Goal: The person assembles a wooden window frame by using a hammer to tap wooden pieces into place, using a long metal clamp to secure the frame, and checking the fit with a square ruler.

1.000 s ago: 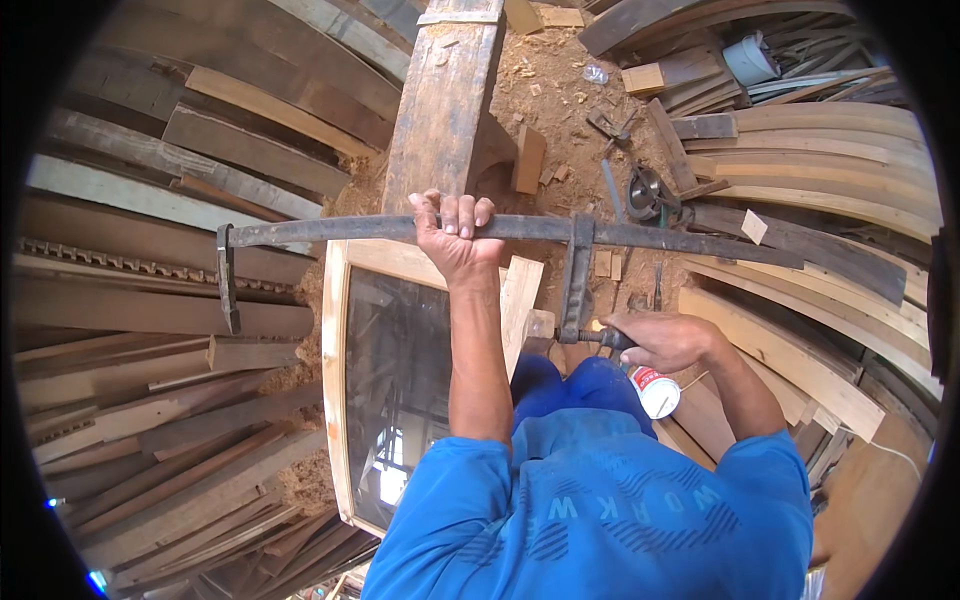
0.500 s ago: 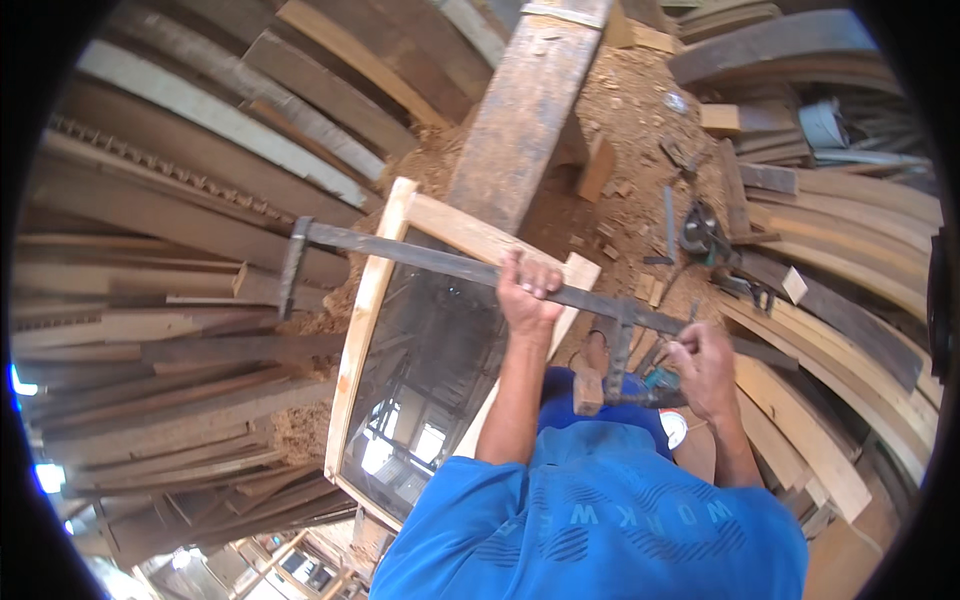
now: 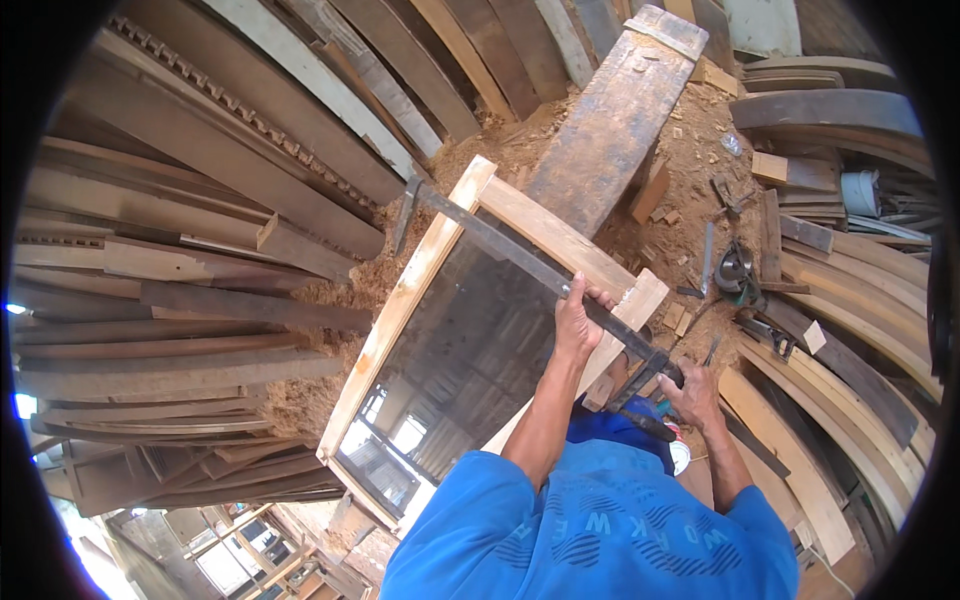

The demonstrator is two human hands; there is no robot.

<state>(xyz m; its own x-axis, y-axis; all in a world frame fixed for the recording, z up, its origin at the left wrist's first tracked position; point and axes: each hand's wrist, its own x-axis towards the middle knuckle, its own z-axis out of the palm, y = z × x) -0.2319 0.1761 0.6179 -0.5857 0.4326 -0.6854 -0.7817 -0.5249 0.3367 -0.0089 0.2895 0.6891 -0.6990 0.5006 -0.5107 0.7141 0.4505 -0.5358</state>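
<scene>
A long dark metal bar clamp [image 3: 500, 243] lies slantwise over a pale wooden frame [image 3: 400, 310] holding a dark, reflective pane [image 3: 440, 340]. My left hand [image 3: 580, 318] is wrapped around the bar, near the frame's right corner. At the bar's right end, my right hand [image 3: 695, 392] has its fingers curled on the clamp by its jaw [image 3: 640, 380]; the fingertips are partly hidden. The clamp's other jaw [image 3: 405, 213] hangs just outside the frame's left side. A small wood block [image 3: 600, 392] shows beside the right jaw.
Beyond the frame stretches a worn plank bench [image 3: 610, 130]. Stacked boards [image 3: 200, 190] crowd the left, and more timber [image 3: 850, 260] lies on the right. A power tool [image 3: 735, 268] and a hand plane [image 3: 765, 330] rest on sawdust-strewn ground [image 3: 690, 170]. A blue-white container [image 3: 860, 193] stands far right.
The whole view has shifted, so things appear farther right. The clamp slants more steeply, and its left jaw is nearer the frame. My right hand has closed in on the bar's end.
</scene>
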